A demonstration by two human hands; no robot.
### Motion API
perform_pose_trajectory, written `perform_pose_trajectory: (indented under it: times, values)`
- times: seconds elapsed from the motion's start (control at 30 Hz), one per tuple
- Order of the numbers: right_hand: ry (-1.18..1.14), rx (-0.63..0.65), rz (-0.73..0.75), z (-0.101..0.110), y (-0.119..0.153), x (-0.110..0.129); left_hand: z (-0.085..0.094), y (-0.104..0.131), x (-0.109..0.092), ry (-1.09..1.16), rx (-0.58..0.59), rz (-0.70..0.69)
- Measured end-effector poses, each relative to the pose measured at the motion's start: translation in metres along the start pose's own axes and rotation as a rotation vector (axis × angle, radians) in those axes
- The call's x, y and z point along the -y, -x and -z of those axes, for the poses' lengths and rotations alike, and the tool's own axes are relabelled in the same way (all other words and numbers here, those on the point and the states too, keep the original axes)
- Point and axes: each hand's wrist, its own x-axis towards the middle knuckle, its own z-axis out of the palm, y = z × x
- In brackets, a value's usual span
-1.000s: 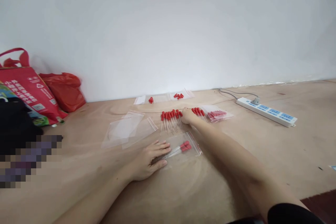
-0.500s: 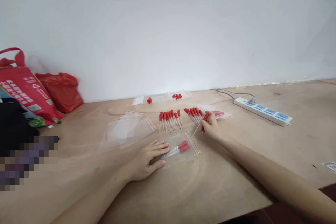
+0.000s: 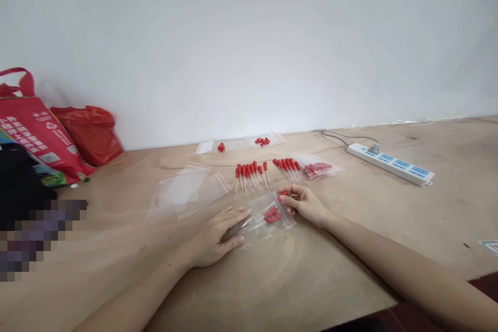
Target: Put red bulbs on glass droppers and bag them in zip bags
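My left hand (image 3: 220, 236) lies with fingers spread on the closed end of a clear zip bag (image 3: 252, 236). Inside the bag are droppers (image 3: 272, 215) with red bulbs. At the bag's open edge, my right hand (image 3: 301, 203) pinches the red bulb of another dropper (image 3: 284, 194); its tube points into the bag. Behind the bag lie two groups of red-bulbed droppers, one in the middle (image 3: 251, 170) and one farther right (image 3: 287, 164). A filled bag of droppers (image 3: 318, 168) rests beside the right group.
Flat clear bags (image 3: 182, 189) lie to the left. Near the wall are small red bulbs (image 3: 262, 141) and clear tubes. A power strip (image 3: 389, 163) lies right, and red bags (image 3: 93, 132) stand at the far left.
My right hand has moved left and nearer, bringing the dropper from beside the right group to the bag's opening. My left hand has stayed in place.
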Motion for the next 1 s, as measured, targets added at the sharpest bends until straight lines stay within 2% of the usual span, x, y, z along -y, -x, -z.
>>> perform_pose_trajectory:
  times: [0.27, 0.4, 0.53, 0.63, 0.73, 0.83, 1.0]
  values:
    - [0.133, 0.083, -0.003, -0.005, -0.006, -0.007, 0.0, -0.002, -0.001, -0.001, 0.0, -0.003]
    - [0.243, 0.046, 0.007, -0.009, -0.006, -0.009, -0.001, -0.001, 0.001, 0.017, -0.013, -0.002]
    - [0.314, 0.019, -0.032, 0.0, -0.013, -0.003, -0.003, -0.001, 0.006, 0.052, -0.024, -0.068]
    - [0.467, -0.058, -0.049, 0.011, -0.03, 0.007, -0.003, -0.001, 0.007, 0.044, 0.002, -0.062]
    - [0.801, -0.204, 0.074, 0.013, -0.054, 0.016, -0.003, -0.002, 0.006, 0.021, 0.024, -0.028]
    - [1.002, -0.268, 0.129, 0.0, -0.08, 0.022, -0.004, -0.001, 0.006, 0.024, 0.011, -0.032]
    - [1.07, -0.301, 0.047, -0.027, -0.112, 0.017, -0.006, 0.001, 0.007, 0.027, -0.02, -0.064]
